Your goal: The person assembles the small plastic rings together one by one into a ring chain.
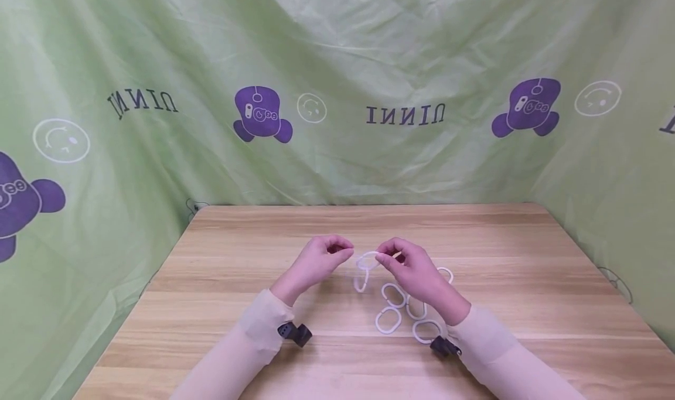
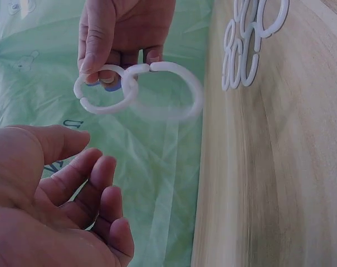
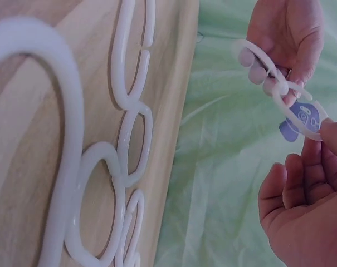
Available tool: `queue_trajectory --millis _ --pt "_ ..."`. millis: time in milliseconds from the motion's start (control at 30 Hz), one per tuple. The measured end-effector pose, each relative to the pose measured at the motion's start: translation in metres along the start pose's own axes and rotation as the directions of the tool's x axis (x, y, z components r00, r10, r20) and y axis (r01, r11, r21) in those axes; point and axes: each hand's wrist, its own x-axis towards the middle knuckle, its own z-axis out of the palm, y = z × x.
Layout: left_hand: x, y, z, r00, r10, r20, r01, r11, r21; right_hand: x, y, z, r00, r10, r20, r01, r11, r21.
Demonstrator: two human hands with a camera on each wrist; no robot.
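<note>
Two white plastic C-shaped links, joined to each other, hang in the air above the table. My right hand (image 1: 419,274) pinches the upper link (image 2: 104,110) between thumb and fingertips. From it dangles the lower link (image 2: 198,100), which looks blurred in the left wrist view. My left hand (image 1: 316,263) is just left of the pair, its fingers loosely bent and apart from the links in the left wrist view. Each link has a small gap in its ring.
Several more white links (image 1: 377,322) lie on the wooden table (image 1: 253,353), below and around my right forearm. One is partly hidden behind the right hand. A green printed curtain (image 1: 337,166) hangs behind the table and along both sides.
</note>
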Motion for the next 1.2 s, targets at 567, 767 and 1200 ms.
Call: queue_trajectory --millis 567,767,1200 --pt "-0.003 0.001 0.006 0.99 0.134 0.041 -0.133 0.991 -0.019 0.005 -0.002 0.002 0.996 0.019 -0.091 -0.006 0.989 0.145" --pt "-0.003 0.003 0.003 0.993 0.118 0.017 -0.118 0.993 -0.005 0.002 0.0 0.0 0.998 0.025 -0.05 -0.02 0.995 0.098" --pt "-0.003 0.002 -0.003 0.993 0.118 -0.009 -0.118 0.993 -0.006 0.004 0.034 -0.025 0.997 0.056 0.058 -0.049 0.991 -0.122"
